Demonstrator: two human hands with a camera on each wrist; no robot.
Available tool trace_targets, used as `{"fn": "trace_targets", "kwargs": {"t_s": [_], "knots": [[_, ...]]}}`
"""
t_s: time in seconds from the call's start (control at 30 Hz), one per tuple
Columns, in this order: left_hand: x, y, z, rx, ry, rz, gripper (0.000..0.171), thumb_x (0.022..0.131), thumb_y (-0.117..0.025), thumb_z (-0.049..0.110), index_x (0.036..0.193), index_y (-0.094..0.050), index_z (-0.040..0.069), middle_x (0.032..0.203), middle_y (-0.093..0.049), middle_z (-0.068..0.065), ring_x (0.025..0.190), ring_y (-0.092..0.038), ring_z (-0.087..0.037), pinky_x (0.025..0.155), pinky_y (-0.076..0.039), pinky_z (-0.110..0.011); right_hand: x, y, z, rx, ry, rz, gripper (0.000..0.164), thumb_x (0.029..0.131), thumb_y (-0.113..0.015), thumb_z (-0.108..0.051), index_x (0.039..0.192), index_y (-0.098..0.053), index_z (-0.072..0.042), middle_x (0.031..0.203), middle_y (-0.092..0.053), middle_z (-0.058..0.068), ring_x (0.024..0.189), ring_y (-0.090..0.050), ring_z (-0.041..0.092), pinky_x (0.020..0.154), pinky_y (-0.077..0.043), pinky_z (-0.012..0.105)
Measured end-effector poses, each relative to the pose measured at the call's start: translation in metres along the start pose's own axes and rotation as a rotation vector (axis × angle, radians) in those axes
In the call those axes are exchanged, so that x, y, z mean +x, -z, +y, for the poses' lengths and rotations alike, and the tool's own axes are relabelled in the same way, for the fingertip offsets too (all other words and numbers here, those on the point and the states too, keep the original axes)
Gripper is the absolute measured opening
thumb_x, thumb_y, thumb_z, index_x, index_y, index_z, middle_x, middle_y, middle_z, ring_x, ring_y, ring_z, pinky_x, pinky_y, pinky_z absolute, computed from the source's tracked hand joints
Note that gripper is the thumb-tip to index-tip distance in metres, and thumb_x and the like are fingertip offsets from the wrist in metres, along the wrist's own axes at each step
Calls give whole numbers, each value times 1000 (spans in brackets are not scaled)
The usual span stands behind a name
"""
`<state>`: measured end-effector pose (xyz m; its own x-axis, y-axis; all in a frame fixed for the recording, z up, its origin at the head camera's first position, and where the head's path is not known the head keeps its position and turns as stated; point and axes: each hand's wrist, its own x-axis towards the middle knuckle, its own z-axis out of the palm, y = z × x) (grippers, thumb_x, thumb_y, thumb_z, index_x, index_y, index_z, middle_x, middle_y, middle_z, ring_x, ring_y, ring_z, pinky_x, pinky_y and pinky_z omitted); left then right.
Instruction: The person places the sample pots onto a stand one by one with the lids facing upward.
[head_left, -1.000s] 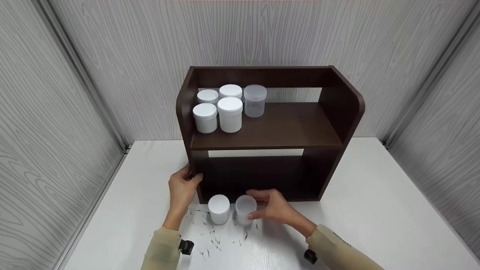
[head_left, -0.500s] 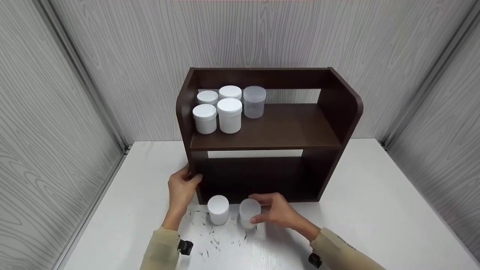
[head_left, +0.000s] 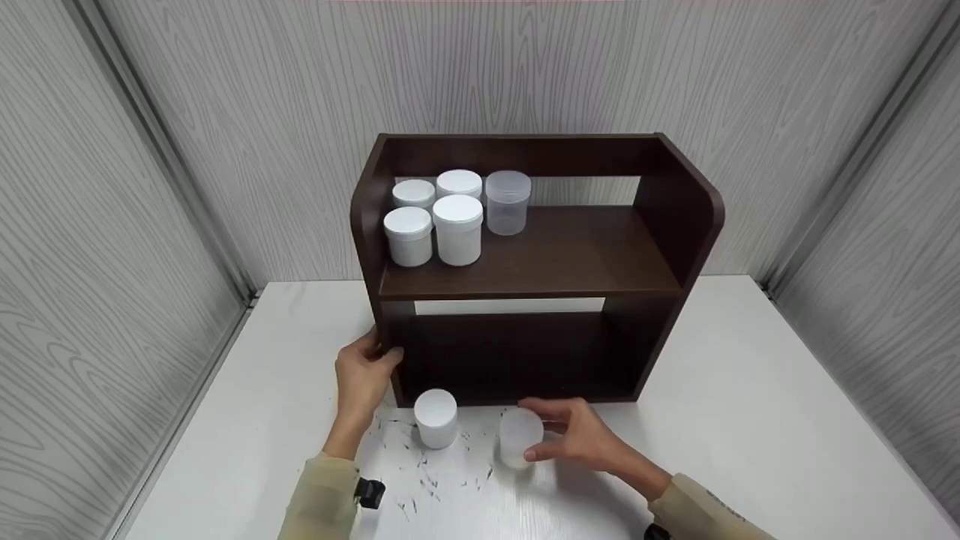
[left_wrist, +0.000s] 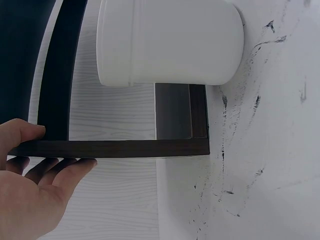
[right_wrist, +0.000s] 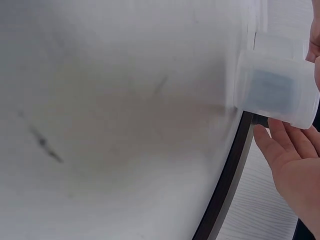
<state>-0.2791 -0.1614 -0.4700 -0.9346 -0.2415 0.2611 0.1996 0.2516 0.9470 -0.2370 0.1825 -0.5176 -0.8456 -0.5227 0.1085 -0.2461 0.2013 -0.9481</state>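
My left hand [head_left: 364,379] grips the left side panel of a dark brown two-tier shelf [head_left: 540,292]. In the left wrist view its thumb lies on one face of the panel [left_wrist: 125,148] and the fingers on the other. My right hand [head_left: 585,435] holds a translucent plastic jar [head_left: 520,433] upright between thumb and fingers, in front of the shelf. The right wrist view has this jar [right_wrist: 275,92] at the right, above the fingers [right_wrist: 285,142]. Between the hands, a white lidded jar [head_left: 436,424] stands on the table, large in the left wrist view [left_wrist: 170,40].
On the upper tier, white lidded jars [head_left: 458,232] are grouped at the left, beside another translucent jar [head_left: 508,206]. Dark scuff marks [head_left: 427,480] lie on the white table [head_left: 750,420]. Wood-grain panels [head_left: 525,67] enclose the table at the back and sides.
My right hand has moved right and toward the front edge with the translucent jar, widening the gap to the white jar. My left hand stays on the shelf panel.
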Motion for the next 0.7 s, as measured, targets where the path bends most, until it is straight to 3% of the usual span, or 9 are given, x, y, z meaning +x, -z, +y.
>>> {"fn": "trace_targets", "kwargs": {"t_s": [0.47, 0.7], "knots": [[-1, 1, 0, -13, -1, 10, 51, 93, -71, 1, 142, -60, -7, 130, -68, -27, 115, -70, -37, 84, -57, -21, -3, 3, 6, 50, 18, 1, 74, 81, -91, -4, 144, -56, 12, 144, -60, 25, 132, -59, 37, 110, -47, 38], [-1, 1, 1, -12, -7, -20, 49, 95, -70, 2, 141, -59, -10, 129, -68, -28, 117, -69, -37, 89, -57, -26, -3, 5, 7, 72, 17, -6, 74, 81, -91, -4, 144, -56, 12, 146, -58, 26, 136, -55, 39, 111, -46, 37]]}}
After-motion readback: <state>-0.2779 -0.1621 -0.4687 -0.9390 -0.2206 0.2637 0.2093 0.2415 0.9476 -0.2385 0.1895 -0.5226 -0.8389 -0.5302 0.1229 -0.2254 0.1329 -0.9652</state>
